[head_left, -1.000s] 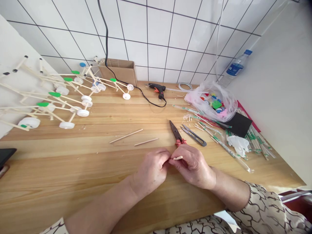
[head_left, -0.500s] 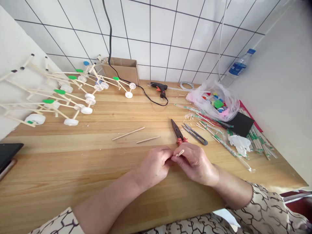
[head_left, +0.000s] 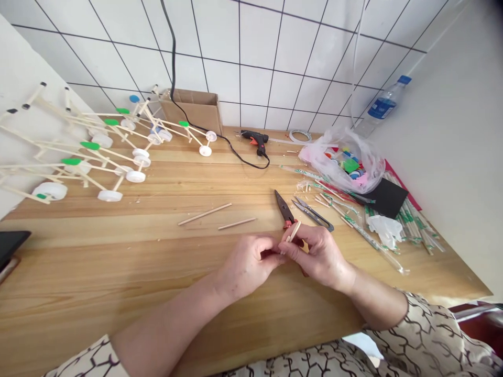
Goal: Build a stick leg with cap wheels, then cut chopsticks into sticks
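Observation:
My right hand (head_left: 320, 257) is closed on short pale wooden sticks (head_left: 294, 232), whose ends poke up between thumb and forefinger. Fingertips touching it, my left hand (head_left: 248, 264) is closed too; what it pinches is hidden. Red-handled pliers (head_left: 284, 207) lie just beyond the right hand, their handles partly covered by it. Beside them are small grey snips (head_left: 314, 213). Two loose wooden sticks, a longer one (head_left: 205, 214) and a shorter one (head_left: 237, 223), rest on the wooden table (head_left: 118, 293) beyond my left hand.
Several stick-built bicycle models (head_left: 92, 146) with white wheels stand at left. Behind are a cardboard box (head_left: 196, 111) and a glue gun (head_left: 257, 141) with its cord. At right lie a bag of caps (head_left: 346, 162), wrapped sticks (head_left: 416, 225) and a bottle (head_left: 383, 107). A dark device (head_left: 11, 248) is at left.
The stick ends in my right hand have risen and show more length. Both hands remain together, with the fingers slightly shifted. The whole view has moved slightly.

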Demonstrator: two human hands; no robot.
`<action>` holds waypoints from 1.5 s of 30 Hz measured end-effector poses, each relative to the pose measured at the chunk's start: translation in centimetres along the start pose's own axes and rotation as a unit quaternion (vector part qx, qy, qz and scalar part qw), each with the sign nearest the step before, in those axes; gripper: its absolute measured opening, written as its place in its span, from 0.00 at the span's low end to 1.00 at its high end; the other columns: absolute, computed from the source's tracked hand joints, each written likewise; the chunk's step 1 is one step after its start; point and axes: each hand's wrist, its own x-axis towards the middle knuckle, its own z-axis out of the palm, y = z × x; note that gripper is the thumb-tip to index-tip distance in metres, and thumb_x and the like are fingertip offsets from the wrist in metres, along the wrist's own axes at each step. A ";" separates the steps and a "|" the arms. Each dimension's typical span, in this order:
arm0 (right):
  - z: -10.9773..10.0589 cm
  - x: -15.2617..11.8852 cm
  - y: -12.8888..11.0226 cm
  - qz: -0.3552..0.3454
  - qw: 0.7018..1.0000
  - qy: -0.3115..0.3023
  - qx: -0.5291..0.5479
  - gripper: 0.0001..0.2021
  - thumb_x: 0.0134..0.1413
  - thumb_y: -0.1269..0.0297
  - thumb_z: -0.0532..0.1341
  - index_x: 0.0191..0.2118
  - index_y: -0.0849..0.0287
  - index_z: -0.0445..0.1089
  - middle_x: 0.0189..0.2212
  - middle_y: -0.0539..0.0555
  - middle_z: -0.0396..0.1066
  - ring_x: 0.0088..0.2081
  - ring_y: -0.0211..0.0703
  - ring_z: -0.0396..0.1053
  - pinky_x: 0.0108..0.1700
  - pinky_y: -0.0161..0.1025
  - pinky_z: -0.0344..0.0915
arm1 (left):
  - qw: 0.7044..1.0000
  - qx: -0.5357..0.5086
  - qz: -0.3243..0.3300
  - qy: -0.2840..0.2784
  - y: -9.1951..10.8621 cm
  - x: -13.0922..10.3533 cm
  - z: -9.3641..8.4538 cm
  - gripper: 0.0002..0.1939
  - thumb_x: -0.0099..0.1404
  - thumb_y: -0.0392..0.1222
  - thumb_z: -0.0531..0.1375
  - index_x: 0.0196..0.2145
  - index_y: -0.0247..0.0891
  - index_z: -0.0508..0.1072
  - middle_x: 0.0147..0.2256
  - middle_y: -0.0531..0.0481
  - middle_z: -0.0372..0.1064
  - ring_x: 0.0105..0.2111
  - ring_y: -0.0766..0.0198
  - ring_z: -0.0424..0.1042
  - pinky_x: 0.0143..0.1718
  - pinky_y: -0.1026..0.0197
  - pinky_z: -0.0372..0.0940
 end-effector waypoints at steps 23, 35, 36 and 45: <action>0.1 0.4 0.5 0.150 0.941 -0.042 0.301 0.11 0.48 0.60 0.64 0.25 0.62 0.65 0.17 0.45 0.66 0.10 0.26 0.57 0.07 0.24 0.50 | 0.988 -0.065 -0.131 -0.040 1.7 -0.1 -0.6 0.14 0.60 0.42 0.54 0.18 0.35 0.66 0.18 0.55 0.61 0.21 0.70 0.58 0.23 0.67 0.54; -0.5 -0.1 1.5 0.150 0.955 -0.044 0.254 0.11 0.51 0.59 0.62 0.26 0.61 0.66 0.15 0.44 0.64 0.09 0.28 0.59 0.11 0.28 0.50 | 0.988 -0.027 -0.134 -0.066 1.7 -0.2 -0.6 0.14 0.59 0.39 0.54 0.17 0.36 0.63 0.17 0.56 0.59 0.20 0.70 0.56 0.23 0.66 0.52; -0.4 -0.1 1.5 0.150 0.955 -0.044 0.254 0.11 0.51 0.59 0.62 0.26 0.61 0.66 0.16 0.44 0.64 0.09 0.28 0.59 0.11 0.28 0.50 | 0.988 -0.030 -0.135 -0.065 1.7 -0.2 -0.6 0.14 0.59 0.39 0.54 0.17 0.36 0.63 0.17 0.56 0.59 0.20 0.70 0.56 0.23 0.66 0.52; -0.1 -0.1 1.2 0.145 0.950 -0.025 0.274 0.11 0.50 0.60 0.62 0.26 0.62 0.66 0.15 0.45 0.66 0.09 0.28 0.57 0.08 0.26 0.50 | 0.965 -0.203 -0.166 -0.011 2.5 -0.3 0.1 0.09 0.60 0.43 0.55 0.34 0.33 0.69 0.26 0.52 0.67 0.27 0.67 0.66 0.28 0.67 0.60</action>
